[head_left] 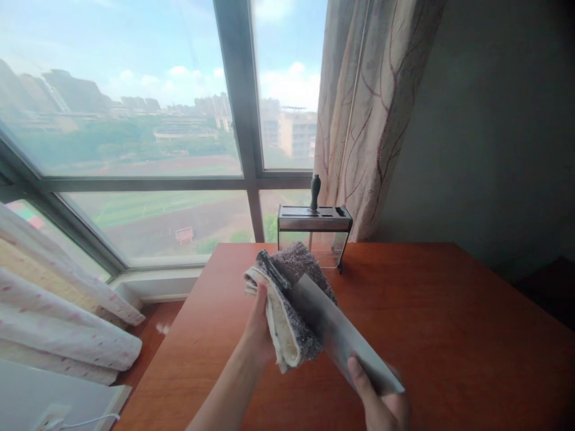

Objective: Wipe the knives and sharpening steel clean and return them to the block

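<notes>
My left hand [260,326] is closed on a folded cloth [287,323], grey and fluffy on one side and cream on the other. What looks like a cleaver's dark handle [272,269] lies against the cloth's upper part. From it the broad, shiny cleaver blade [339,332] slants down to the right. My right hand [381,398] grips the far end of that blade, its thumb on top and its other fingers largely hidden underneath. Both hands are held above the wooden table, with the cloth touching the blade near the handle.
Behind the hands, a knife block [314,218] with clear sides stands on the reddish-brown table [440,317]; one black knife handle [315,191] sticks up from it. Large windows [148,184] and patterned curtains [359,120] lie beyond. A white cable [92,421] shows at lower left.
</notes>
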A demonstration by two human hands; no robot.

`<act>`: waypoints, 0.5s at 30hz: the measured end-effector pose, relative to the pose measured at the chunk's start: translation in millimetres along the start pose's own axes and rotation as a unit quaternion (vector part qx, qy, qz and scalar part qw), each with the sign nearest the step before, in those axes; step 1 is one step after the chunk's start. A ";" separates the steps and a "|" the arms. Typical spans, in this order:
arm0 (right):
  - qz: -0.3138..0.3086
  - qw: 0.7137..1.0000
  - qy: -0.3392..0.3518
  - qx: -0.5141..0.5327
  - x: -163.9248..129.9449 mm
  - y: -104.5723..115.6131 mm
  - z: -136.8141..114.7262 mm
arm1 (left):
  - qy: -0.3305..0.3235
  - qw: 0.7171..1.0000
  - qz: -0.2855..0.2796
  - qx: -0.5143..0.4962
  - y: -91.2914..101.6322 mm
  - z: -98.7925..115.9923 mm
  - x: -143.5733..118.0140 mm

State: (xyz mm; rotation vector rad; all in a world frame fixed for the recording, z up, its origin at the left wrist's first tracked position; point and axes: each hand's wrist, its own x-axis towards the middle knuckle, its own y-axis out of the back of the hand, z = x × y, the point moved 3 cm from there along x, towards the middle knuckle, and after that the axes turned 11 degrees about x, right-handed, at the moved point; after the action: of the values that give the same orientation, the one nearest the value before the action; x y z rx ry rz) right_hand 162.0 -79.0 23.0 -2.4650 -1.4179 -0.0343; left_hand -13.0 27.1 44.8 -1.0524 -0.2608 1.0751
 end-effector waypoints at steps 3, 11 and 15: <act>-0.176 0.958 0.179 -0.142 -0.1 -11.2 -19.0 | 0.057 0.998 0.031 0.006 1.0 -8.4 -3.0; -0.288 0.871 0.335 -0.214 -1.8 -14.7 -40.8 | 0.021 0.992 0.124 0.032 -4.6 4.6 -3.8; -0.202 0.951 0.180 -0.150 -2.9 -1.2 -27.2 | -0.052 0.984 0.167 0.039 0.3 18.1 -2.6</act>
State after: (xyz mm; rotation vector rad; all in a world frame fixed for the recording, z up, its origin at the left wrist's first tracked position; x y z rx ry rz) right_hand 162.9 -88.1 48.8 -2.1761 -1.8146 -0.7962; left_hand -25.9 35.4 54.6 -0.9908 -0.1259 1.4350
